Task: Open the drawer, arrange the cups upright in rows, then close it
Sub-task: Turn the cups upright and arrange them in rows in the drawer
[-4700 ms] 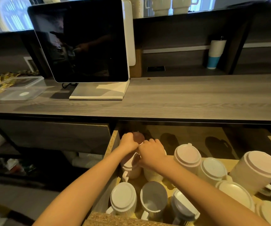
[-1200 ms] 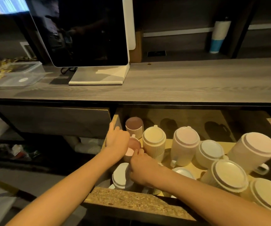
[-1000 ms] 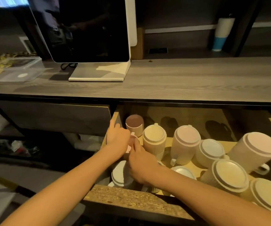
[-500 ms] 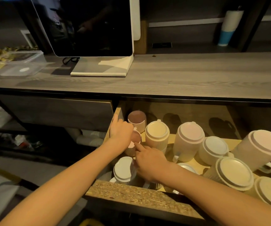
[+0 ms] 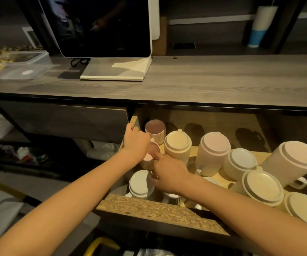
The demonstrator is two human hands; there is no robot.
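1. Drawer (image 5: pixel 160 211) stands open at six o'clock, full of cups.
2. Left hand (image 5: pixel 136 143) wraps the pink cup (image 5: pixel 149 156) at the drawer's nine o'clock side.
3. Right hand (image 5: pixel 169 170) pinches the same cup's rim.

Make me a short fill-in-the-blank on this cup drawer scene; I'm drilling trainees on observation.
1. The drawer under the counter is ____.
2. Both hands, the left hand and the right hand, meet at a small ____ cup.
3. The large cup at the drawer's right lies ____ rather than upright.
4. The monitor screen is ____.

Missing words: open; pink; tilted; dark
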